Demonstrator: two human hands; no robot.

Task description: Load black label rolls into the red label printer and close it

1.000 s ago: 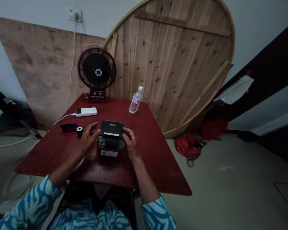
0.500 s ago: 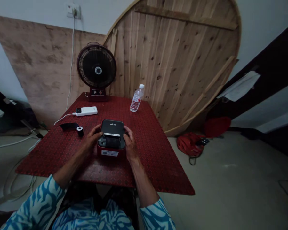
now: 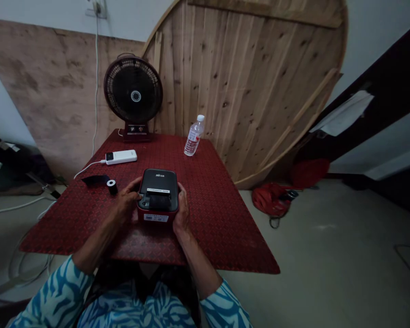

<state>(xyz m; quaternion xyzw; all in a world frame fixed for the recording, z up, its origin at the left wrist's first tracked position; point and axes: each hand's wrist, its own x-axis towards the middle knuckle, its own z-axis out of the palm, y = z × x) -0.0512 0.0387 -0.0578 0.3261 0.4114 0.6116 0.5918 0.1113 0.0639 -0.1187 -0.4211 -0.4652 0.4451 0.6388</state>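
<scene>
A small label printer (image 3: 157, 193), red-bodied with a black lid, stands on the red patterned table (image 3: 218, 214) right in front of me. My left hand (image 3: 127, 200) presses against its left side, fingers curled on the lid's edge. My right hand (image 3: 182, 210) grips the right side the same way. The lid lies down over the body, with a white label showing on the front face. A small black ribbon roll (image 3: 111, 185) with a loose black strip (image 3: 93, 180) lies to the left of the printer.
A white power bank (image 3: 120, 156) with a white cable lies further back on the left. A black table fan (image 3: 133, 95) stands at the far edge, a clear water bottle (image 3: 193, 136) at its right. A round wooden tabletop leans on the wall. Red bags (image 3: 270, 202) lie on the floor.
The printer's lid has come down from raised to lying on the body. Both hands have closed in tighter on its sides. The view has shifted slightly downward.
</scene>
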